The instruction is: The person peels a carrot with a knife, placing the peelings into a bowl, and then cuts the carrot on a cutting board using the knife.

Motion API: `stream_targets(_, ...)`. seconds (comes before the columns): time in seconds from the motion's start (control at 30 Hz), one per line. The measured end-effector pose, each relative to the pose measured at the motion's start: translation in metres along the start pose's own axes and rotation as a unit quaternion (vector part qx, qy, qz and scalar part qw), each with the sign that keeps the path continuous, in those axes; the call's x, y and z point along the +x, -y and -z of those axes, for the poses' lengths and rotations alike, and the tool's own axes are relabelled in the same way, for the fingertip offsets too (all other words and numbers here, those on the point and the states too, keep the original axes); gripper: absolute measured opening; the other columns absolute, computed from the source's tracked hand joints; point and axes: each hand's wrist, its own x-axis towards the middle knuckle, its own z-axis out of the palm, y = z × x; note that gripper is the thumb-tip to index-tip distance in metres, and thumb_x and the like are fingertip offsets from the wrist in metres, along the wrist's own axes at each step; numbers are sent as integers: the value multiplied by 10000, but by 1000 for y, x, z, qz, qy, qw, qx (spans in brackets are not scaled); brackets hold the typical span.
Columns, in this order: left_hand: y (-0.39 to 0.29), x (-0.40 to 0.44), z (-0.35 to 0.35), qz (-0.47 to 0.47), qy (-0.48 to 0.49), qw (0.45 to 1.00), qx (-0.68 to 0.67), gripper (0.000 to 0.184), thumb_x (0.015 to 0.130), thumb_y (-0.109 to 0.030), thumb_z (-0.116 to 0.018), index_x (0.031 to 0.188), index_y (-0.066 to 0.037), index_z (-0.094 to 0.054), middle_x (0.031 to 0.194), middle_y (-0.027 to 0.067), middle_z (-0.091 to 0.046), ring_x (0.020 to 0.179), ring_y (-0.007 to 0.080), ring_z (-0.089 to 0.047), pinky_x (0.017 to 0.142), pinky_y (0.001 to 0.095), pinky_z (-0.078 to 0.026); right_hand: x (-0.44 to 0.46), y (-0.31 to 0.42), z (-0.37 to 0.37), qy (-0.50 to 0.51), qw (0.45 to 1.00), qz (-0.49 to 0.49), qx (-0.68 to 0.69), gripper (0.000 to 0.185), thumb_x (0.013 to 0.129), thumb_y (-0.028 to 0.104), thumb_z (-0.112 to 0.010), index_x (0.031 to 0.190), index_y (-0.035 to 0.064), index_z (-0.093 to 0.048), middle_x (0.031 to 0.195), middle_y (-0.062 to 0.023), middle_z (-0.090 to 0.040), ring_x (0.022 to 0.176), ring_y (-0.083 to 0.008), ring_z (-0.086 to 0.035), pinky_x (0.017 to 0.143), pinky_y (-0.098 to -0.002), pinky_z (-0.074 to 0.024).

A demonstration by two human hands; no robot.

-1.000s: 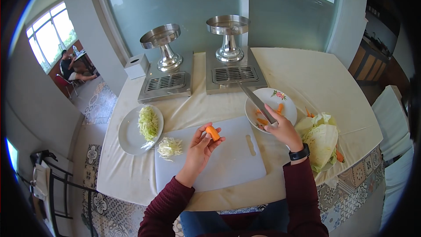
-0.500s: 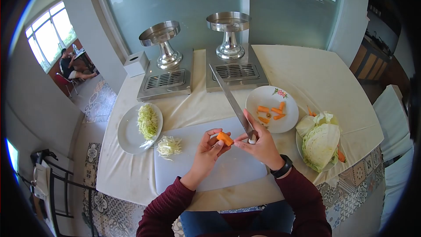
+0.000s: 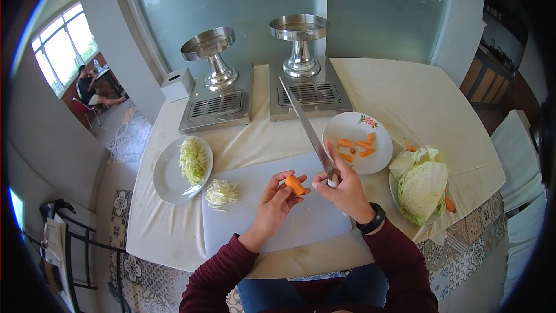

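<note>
Between the fingers and thumb of my left hand (image 3: 273, 206) is a short piece of carrot (image 3: 295, 185), held above the white cutting board (image 3: 266, 235). My right hand (image 3: 346, 192) grips a long knife (image 3: 307, 122) by its pale handle, the blade pointing up and away from me. The two hands are apart, and the blade is clear of the carrot. A small heap of shredded cabbage (image 3: 221, 193) lies on the board's left side. Beyond my right hand, a flowered plate (image 3: 379, 165) bears several carrot pieces (image 3: 366, 145).
At left, a plate (image 3: 168, 182) carries more shredded cabbage (image 3: 193, 159). A cut cabbage (image 3: 423, 188) rests on a plate at right, with carrots beside it. Two metal stands (image 3: 217, 72) and a tissue box (image 3: 177, 84) line the back. A person (image 3: 90, 88) sits far left.
My right fingers have drawn back from the carrot piece, widening the gap between my hands. The carrot piece has turned slightly in my left fingers.
</note>
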Motion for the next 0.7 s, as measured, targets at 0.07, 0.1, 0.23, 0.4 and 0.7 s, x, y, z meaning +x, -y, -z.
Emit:
stream_targets(0.07, -3, 0, 1, 15, 8, 999, -40, 311, 1026, -141, -410, 1334, -100, -416, 1364, 212, -481, 1097, 242, -593, 907, 297, -497, 2, 2, 3, -12, 1000, -12, 8, 881, 787, -5, -689, 1529, 72, -221, 1132, -32, -589, 814, -46, -572, 784, -207, -470)
stream_targets(0.1, -4, 1, 0, 19, 8, 999, -51, 313, 1026, -139, -400, 1336, -96, -417, 1369, 215, -475, 1073, 234, -597, 893, 288, -497, 3, 0, 5, -18, 1000, -4, 13, 884, 784, -2, -695, 1529, 75, -223, 1140, -32, -591, 804, -43, -573, 760, -201, -464)
stream_targets(0.23, -5, 1, -4, 20, -12, 999, -49, 334, 1014, -113, -378, 1344, -82, -421, 1378, 226, -460, 1012, 215, -607, 856, 266, -497, 5, -9, 13, -30, 1000, 5, -6, 898, 773, 7, -718, 1526, 84, -237, 1212, -42, -579, 774, -32, -580, 673, -188, -431)
stream_targets(0.4, -9, 2, -5, 39, 9, 997, -66, 371, 1008, -107, -366, 1375, -64, -403, 1380, 253, -450, 967, 210, -613, 813, 265, -510, 12, -10, 23, -96, 994, 36, -38, 879, 761, 10, -740, 1511, 88, -287, 1274, -57, -564, 761, -25, -587, 614, -182, -393)
stream_targets(0.7, -6, 2, 3, 52, 73, 990, -110, 442, 983, -110, -325, 1422, -63, -349, 1417, 279, -406, 923, 210, -625, 787, 269, -504, 29, -29, 71, -253, 896, 107, -350, 787, 740, 17, -710, 1453, 138, -402, 933, -131, -688, 650, -267, -645, 636, -329, -521)
